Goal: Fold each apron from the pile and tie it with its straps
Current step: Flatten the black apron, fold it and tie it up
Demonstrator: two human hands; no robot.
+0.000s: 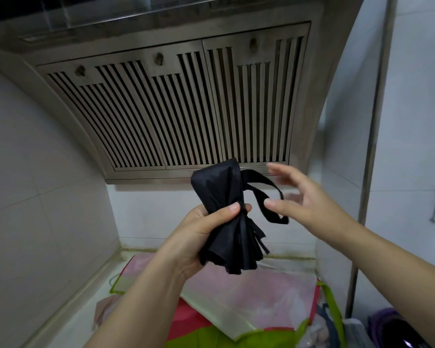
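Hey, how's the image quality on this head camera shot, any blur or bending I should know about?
In the head view, the right hand is motion-blurred at its fingertips, while the left hand and the black apron bundle it grips are sharp; wide-angle distortion bows the range hood and wall edges; lighting is dim and flat, with a faint reflection on the hood's top glass.

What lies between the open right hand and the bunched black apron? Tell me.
In the head view, a loose black strap loop lies between the right hand and the black fabric apron bundle, gripped by the left hand.
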